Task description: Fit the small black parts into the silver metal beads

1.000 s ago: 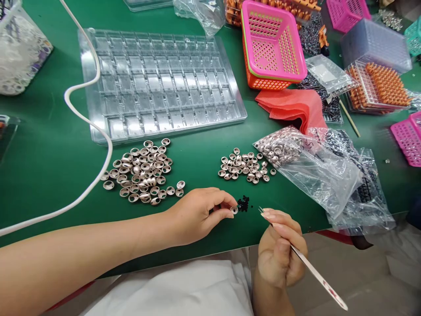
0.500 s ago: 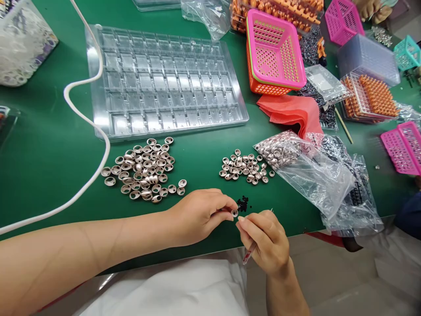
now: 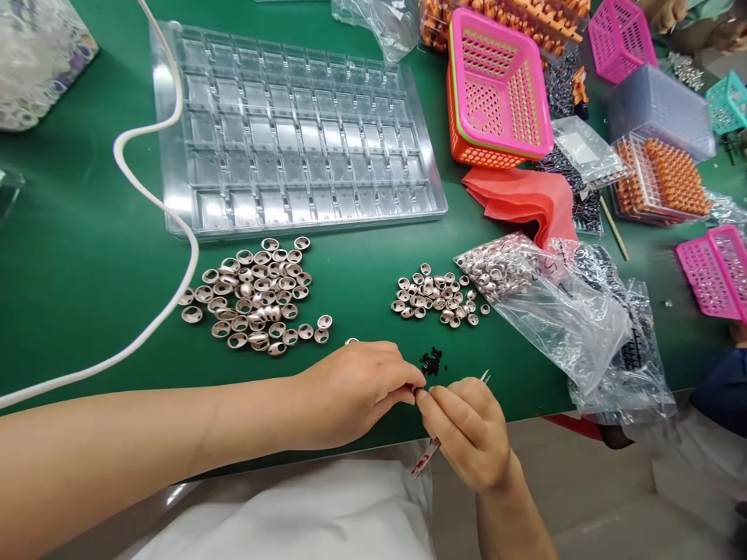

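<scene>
Both hands closed in: 2 hands (image 3: pixel 362 389), 1 tweezers (image 3: pixel 484 378).

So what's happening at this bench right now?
A person sits at a green table. The left hand and right hand meet fingertip to fingertip; the right holds tweezers. Whatever is pinched between the fingers is hidden. Close by lie tiny black bits, two heaps of metal caps, and a clear compartment tray.

My left hand (image 3: pixel 359 389) and right hand (image 3: pixel 470 432) are bare: no gloves, rings or watch. Both forearms are uncovered, no sleeve visible. White garment (image 3: pixel 303 513) covers my lap.
</scene>
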Tool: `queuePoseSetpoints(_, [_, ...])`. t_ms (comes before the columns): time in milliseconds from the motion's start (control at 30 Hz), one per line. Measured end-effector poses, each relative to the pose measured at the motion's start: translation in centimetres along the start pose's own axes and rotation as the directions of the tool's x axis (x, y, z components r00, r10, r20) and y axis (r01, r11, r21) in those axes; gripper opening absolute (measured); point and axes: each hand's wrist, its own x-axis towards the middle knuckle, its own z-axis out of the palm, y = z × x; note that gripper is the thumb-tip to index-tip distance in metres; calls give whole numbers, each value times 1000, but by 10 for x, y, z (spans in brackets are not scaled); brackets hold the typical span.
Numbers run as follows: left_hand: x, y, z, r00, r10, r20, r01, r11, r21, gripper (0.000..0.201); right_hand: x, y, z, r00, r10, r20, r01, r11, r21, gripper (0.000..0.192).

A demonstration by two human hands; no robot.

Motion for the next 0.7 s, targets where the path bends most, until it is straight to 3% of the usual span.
queuePoseSetpoints(700, [-1,9,1,999,-38,38,44,987,-155,14,14,-4,-18,991,-119,68,119,993,3,32])
